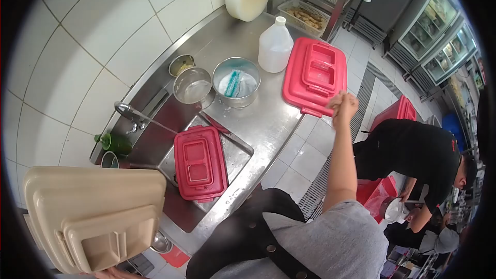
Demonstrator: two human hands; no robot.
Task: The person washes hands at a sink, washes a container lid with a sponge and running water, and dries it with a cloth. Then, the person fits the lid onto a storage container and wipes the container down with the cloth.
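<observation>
A large beige lid [46, 212] stands tilted at the lower left, and my left hand [111, 274] grips its bottom edge, mostly hidden behind it. My right hand [343, 107] is closed over the near corner of a red lid [295, 80] on the steel counter; whether its fingers hold anything is hidden. Another red lid [221, 168] lies in the sink [243, 150]. Water runs from the faucet [132, 115] toward it. On the counter are a steel pot [219, 67] with a teal and white item inside, and a steel bowl [178, 85].
A white plastic jug [275, 46] stands behind the pot. A small bowl [181, 65] and a green bottle [118, 144] are near the wall. At the right, a person in black [413, 150] bends over a red bin [377, 191]. Shelves with baskets stand behind.
</observation>
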